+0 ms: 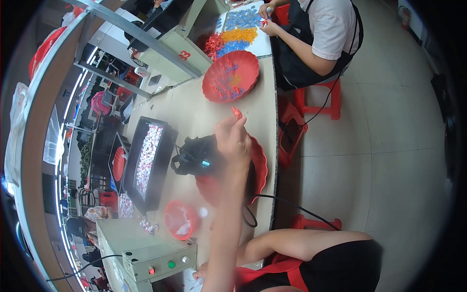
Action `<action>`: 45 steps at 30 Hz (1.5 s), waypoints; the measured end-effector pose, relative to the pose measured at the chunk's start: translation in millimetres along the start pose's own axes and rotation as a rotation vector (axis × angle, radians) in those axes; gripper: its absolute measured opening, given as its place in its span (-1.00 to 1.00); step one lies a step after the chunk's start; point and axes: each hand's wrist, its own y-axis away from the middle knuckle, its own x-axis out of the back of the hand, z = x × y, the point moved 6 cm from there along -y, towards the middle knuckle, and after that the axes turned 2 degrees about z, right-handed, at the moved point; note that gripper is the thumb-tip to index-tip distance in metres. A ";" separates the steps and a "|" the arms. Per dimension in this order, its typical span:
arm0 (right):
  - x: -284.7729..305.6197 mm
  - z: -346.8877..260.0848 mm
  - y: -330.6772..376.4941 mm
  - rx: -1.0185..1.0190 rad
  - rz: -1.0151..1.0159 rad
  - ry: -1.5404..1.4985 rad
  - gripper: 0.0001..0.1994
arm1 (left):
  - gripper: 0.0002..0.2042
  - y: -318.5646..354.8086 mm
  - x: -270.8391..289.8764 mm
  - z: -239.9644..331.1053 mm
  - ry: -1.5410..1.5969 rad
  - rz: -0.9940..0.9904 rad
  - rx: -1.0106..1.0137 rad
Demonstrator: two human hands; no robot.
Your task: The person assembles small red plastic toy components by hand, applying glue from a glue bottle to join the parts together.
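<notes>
Where the bare forearm stretches up over the counter point(187, 108), the left hand point(232, 139) pinches a small, glossy red piece point(237, 113) between its fingertips, holding it above the pale, smooth top and just below a scalloped red plate point(210, 90). That plate has a fluted rim and carries scattered translucent bits point(235, 79) in red, blue and yellow. Under the wrist lies a second red plate point(261, 163) with the same wavy edge, partly hidden by the forearm and by a matte black strapped device point(194, 155) bearing a small bluish light.

The right hand point(200, 271) is low by the counter, near a boxy, grey-green metal machine point(146, 243) with round red, green and white buttons; its fingers are too covered to tell whether they grip anything.

To the left stands a long, straight-walled black bin point(134, 168) filled with small, rounded white and pinkish pieces point(149, 151). Near the machine, a round red tub point(168, 221) holds something whitish and crumpled. Haze softens the middle of the view, blurring finer textures.
</notes>
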 end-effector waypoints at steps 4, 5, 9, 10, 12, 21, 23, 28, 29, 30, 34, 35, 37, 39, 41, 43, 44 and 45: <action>2.5 -5.7 -3.7 -0.020 -0.011 0.000 -0.67 | -0.71 4.9 0.1 -1.7 0.057 -0.023 0.061; 2.4 -6.2 3.2 -0.024 -0.015 0.000 -0.67 | -0.71 4.8 1.0 -1.1 0.056 -0.022 0.063; 9.2 -9.9 8.0 -0.051 -0.034 0.005 -0.67 | -0.73 0.7 5.6 10.4 0.053 -0.015 0.044; 11.1 -12.7 9.8 -0.057 -0.041 0.007 -0.67 | -0.74 -1.2 8.2 14.8 0.052 -0.011 0.030; 12.1 -16.8 10.5 -0.076 -0.060 0.006 -0.67 | -0.75 -0.5 15.1 17.3 0.073 -0.003 0.084; -0.5 -4.4 -11.7 -0.069 -0.135 -0.002 -0.64 | -0.76 -31.7 136.3 33.5 0.135 0.217 0.304; -3.8 17.7 -10.8 -0.202 -0.147 -0.032 -0.61 | -0.77 -25.3 178.8 41.8 0.175 0.277 0.367; -16.2 38.8 -12.4 -0.209 -0.233 0.095 -0.63 | -0.69 10.3 365.0 55.1 -0.356 0.357 0.286; -19.6 29.7 -15.2 -0.165 -0.252 0.136 -0.63 | -0.69 16.1 415.8 59.7 -0.603 0.320 0.354; -26.8 21.1 -18.7 -0.117 -0.267 0.175 -0.63 | -0.74 28.0 467.9 63.1 -0.800 0.364 0.395; -45.5 11.3 10.5 -0.034 -0.194 0.066 -0.74 | -0.90 74.3 636.1 95.7 -1.309 0.331 0.512; -43.0 11.9 9.6 -0.050 -0.191 0.069 -0.74 | -0.89 85.4 668.5 92.2 -1.379 0.282 0.522; -39.6 10.6 6.0 -0.042 -0.178 0.054 -0.74 | -0.89 101.6 718.7 86.9 -1.503 0.189 0.544; -35.9 12.8 3.3 -0.054 -0.154 0.045 -0.71 | -0.87 111.1 747.3 78.9 -1.556 0.106 0.577; -32.4 11.9 -0.8 -0.099 -0.129 -0.017 -0.73 | -0.87 122.5 762.4 68.5 -1.528 0.019 0.630; -32.0 20.7 -1.4 -0.096 -0.087 -0.008 -0.73 | -0.89 134.9 764.4 69.3 -1.470 0.005 0.694; -31.2 21.0 -1.0 -0.059 -0.056 -0.004 -0.73 | -0.91 140.2 764.3 73.6 -1.443 0.006 0.738; -29.0 22.6 -1.1 -0.079 -0.039 0.008 -0.73 | -0.91 136.9 751.3 90.6 -1.427 0.116 0.600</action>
